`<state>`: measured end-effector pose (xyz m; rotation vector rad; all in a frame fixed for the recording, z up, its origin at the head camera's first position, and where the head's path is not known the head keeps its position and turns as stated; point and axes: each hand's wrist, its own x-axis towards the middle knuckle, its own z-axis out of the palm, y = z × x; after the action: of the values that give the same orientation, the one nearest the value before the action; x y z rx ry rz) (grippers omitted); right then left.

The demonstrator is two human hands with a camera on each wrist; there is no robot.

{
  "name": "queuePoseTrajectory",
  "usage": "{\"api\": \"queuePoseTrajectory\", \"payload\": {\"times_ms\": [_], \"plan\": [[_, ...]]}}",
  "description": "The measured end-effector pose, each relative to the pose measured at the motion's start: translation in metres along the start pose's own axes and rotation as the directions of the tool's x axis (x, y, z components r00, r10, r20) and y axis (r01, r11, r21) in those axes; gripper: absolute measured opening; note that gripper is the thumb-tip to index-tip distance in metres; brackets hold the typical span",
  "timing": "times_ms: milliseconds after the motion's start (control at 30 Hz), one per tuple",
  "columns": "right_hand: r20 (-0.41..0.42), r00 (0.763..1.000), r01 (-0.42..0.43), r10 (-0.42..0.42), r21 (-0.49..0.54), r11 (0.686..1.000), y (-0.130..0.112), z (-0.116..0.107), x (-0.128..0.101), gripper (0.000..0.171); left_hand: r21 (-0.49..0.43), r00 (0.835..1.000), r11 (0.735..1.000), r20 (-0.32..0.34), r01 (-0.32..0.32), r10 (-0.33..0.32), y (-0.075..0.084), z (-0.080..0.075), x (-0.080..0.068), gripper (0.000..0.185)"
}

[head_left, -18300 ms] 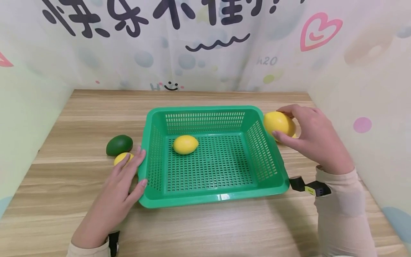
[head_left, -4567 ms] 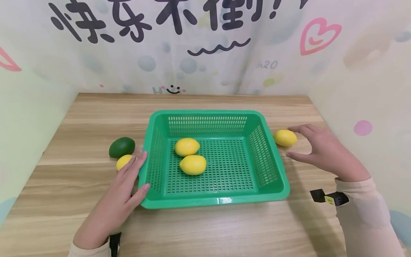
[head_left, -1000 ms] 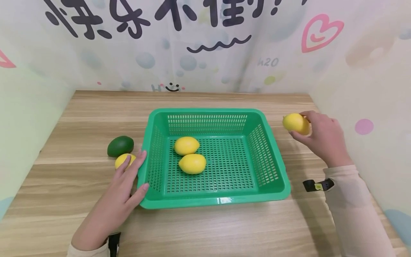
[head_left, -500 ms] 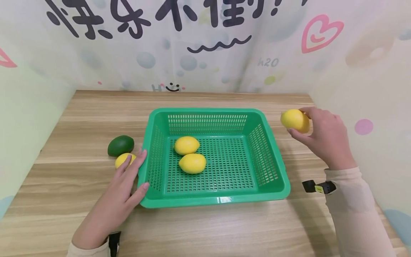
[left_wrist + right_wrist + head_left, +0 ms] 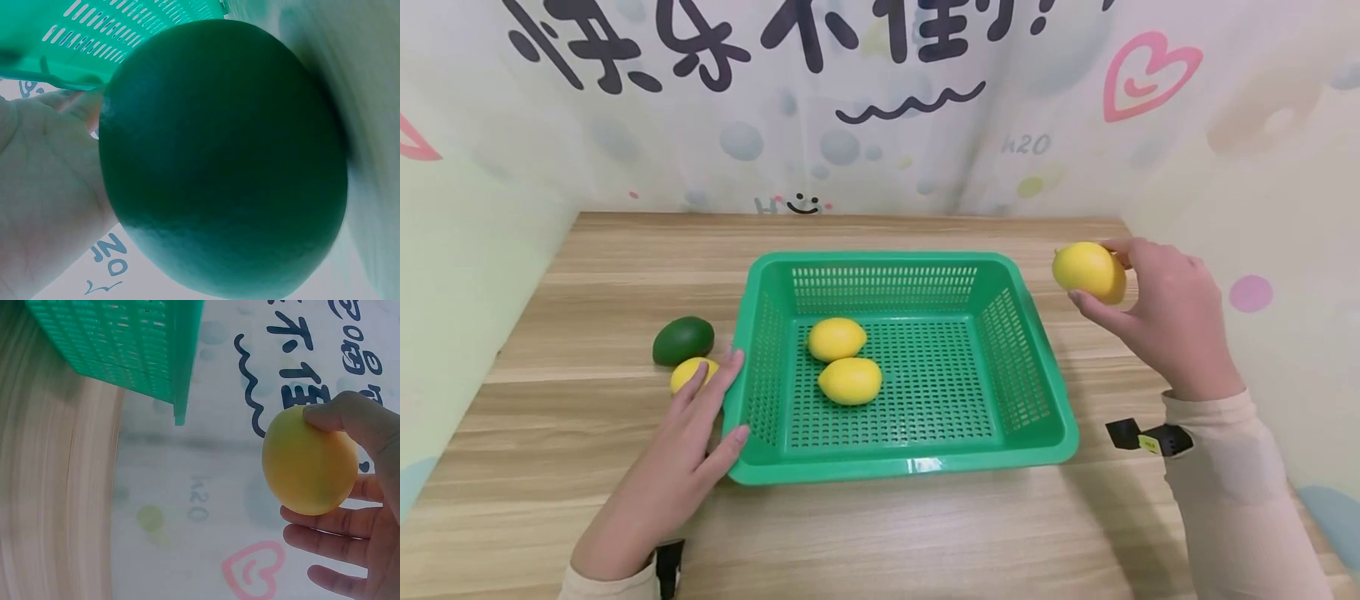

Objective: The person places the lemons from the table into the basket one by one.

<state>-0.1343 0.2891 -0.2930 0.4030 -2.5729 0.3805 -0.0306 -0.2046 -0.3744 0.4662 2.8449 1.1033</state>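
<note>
Right hand [image 5: 1165, 312] up off the wooden tabletop [image 5: 880, 533], to the right of the green perforated plastic basket [image 5: 902, 462], thumb and fingers curled round a smooth yellow lemon-shaped fruit [image 5: 1088, 271]. The right wrist view confirms the grip: thumb on top, fingers [image 5: 331, 540] cupped beneath, fruit clear of any surface and outside the basket's right wall. Left hand [image 5: 677, 454] lies flat on the table, fingers straight and relaxed, holding nothing; thumb and fingertips rest against the basket's near-left corner, bracing it. Under those fingertips, just outside the left wall, a small yellow lemon [image 5: 691, 371], partly covered by the hand; behind it and touching or nearly so, a dark green avocado-like fruit [image 5: 682, 340], which fills the left wrist view. Step in hand, as I read it: carrying the held fruit from table to basket, lift done, travel leftward over the rim yet to come. The next move calls for clearing the right wall with room to spare, coming down onto the open right half of the slotted floor, then loosening the fingers low enough that the fruit does not roll. Basket contents: two yellow lemons, a rear one [image 5: 837, 338] and a front one [image 5: 850, 381], touching or very nearly, left of centre; the rest of the floor is bare mesh.
</note>
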Motion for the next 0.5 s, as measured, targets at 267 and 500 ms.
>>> {"api": "queuePoseTrajectory", "payload": {"times_ms": [267, 500], "plan": [[0.009, 1.0, -0.022, 0.021, 0.019, 1.0, -0.0007, -0.0002, 0.0009, 0.055, -0.004, 1.0, 1.0, -0.001, 0.002, -0.002, -0.0002, -0.0016, -0.0005, 0.073], [-0.008, 1.0, -0.017, 0.018, 0.055, 0.998, -0.0054, 0.0036, 0.0033, 0.051, 0.016, 0.999, 1.0, -0.02, -0.025, 0.025, -0.0008, 0.0003, -0.0004, 0.074]]}}
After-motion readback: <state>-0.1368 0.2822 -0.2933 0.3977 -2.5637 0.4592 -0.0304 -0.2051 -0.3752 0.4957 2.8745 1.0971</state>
